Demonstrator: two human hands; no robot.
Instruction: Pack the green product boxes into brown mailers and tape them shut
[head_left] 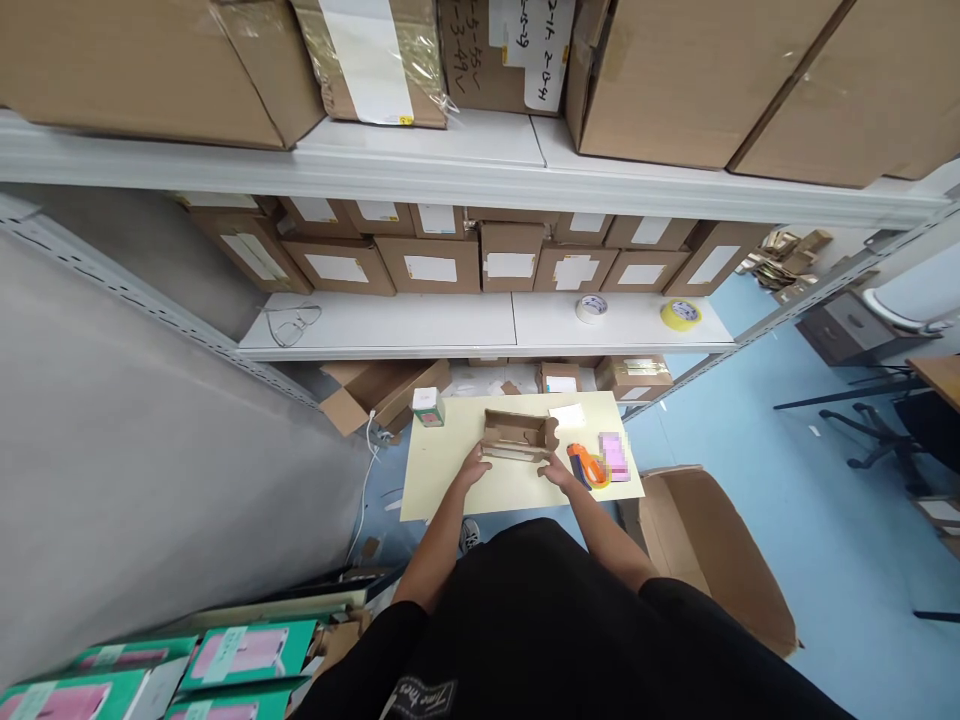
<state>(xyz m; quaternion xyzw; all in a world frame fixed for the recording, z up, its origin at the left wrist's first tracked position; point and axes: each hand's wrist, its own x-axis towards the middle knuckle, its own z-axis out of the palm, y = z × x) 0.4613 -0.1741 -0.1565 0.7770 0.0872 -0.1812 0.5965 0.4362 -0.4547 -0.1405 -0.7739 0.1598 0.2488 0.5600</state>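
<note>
I judge that the open carton [519,438] will be light, with thin cardboard walls which are rather stiff along the folds, but can bend if I press too strongly. The dry surface should not be slippery. The best hold is, I think, at its two near corners, where the board is probably strongest; there my left grip [473,467] and my right grip [556,471] are pinching it. It is to the left of the orange tape dispenser [591,466]; whether it is lifted, I cannot tell. It is brown, longish, open at the top, with a flap standing out at the right end.
</note>
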